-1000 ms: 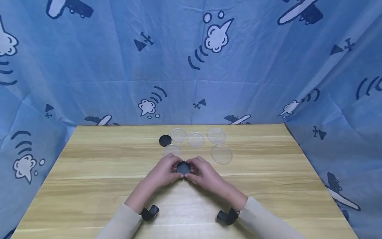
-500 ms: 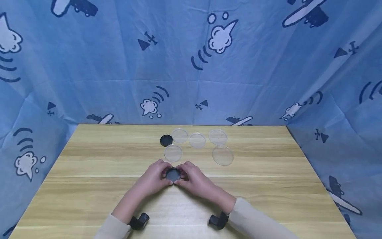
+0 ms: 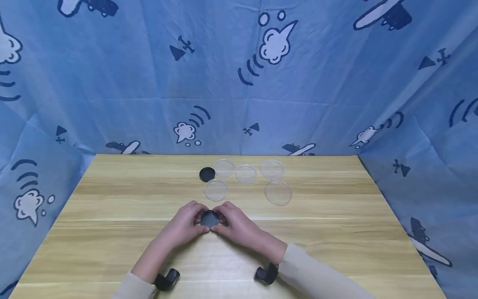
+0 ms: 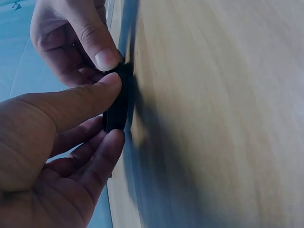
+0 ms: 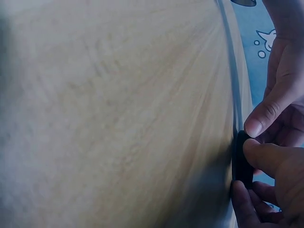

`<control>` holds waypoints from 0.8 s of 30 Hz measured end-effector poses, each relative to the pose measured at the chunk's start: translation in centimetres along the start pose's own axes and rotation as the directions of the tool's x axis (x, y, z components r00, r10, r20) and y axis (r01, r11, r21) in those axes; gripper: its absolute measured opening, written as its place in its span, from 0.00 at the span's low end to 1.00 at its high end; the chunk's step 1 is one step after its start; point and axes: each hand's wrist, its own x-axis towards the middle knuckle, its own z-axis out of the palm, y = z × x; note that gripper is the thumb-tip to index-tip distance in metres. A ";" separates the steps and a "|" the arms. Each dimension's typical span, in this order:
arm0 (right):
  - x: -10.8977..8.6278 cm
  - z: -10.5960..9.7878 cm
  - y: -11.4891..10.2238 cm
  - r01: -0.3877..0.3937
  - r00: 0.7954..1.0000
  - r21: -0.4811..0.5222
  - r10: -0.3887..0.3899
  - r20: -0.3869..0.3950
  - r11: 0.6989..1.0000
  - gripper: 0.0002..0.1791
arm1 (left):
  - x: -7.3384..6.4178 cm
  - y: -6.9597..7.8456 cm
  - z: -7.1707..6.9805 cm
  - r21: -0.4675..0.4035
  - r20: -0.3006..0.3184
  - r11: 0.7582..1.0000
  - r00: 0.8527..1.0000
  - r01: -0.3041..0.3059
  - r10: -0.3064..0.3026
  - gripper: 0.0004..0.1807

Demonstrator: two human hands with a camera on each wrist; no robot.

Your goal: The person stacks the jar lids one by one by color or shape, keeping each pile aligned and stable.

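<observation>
In the head view, my left hand (image 3: 182, 226) and my right hand (image 3: 237, 225) pinch opposite sides of a small round black dish (image 3: 209, 220). Its face looks dark grey inside a black rim. The thumbs nearly meet at the near edge, and the fingers curve round the far side. Seen edge-on in the left wrist view, the black dish (image 4: 117, 104) stands out as a thick dark band between the fingertips of both hands. The right wrist view shows the same black dish (image 5: 243, 160) held close over the table, its underside hidden.
Beyond the hands, a second black disc (image 3: 207, 174) lies on the wooden table (image 3: 336, 232). Several clear round discs lie near it, including one close ahead (image 3: 215, 190) and one farther right (image 3: 278, 193). A blue printed curtain (image 3: 224, 74) surrounds the back and sides.
Both hands have moved left and a little toward the body, carrying the black dish between them. Their pinch on it stays much the same. The discs on the table have not moved.
</observation>
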 end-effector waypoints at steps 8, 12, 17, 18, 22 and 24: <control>0.3 0.2 0.0 0.012 1.000 -0.020 -0.012 0.007 1.000 0.25 | 0.0 -0.1 0.3 -0.013 -0.016 0.999 0.999 0.048 -0.048 0.24; 0.3 0.3 0.2 0.015 1.000 -0.026 -0.015 0.006 1.000 0.25 | -0.1 -0.1 0.5 -0.026 -0.018 0.998 0.998 0.061 -0.062 0.24; 0.2 0.3 0.4 0.017 1.000 -0.043 -0.017 -0.002 0.999 0.25 | -0.2 -0.3 0.5 -0.046 -0.005 0.998 0.999 0.037 -0.038 0.25; 0.2 0.3 0.4 0.020 1.000 -0.049 -0.020 -0.003 0.999 0.25 | -0.2 -0.3 0.5 -0.050 -0.002 0.998 0.999 0.032 -0.032 0.25; 0.2 0.3 0.3 0.045 0.999 -0.074 -0.045 -0.001 0.996 0.25 | -0.2 -0.4 0.3 -0.059 0.004 0.998 1.000 0.022 -0.022 0.25; 0.1 0.3 0.3 0.053 0.999 -0.083 -0.052 0.004 0.995 0.25 | -0.2 -0.5 0.2 -0.059 0.010 0.998 1.000 0.019 -0.019 0.25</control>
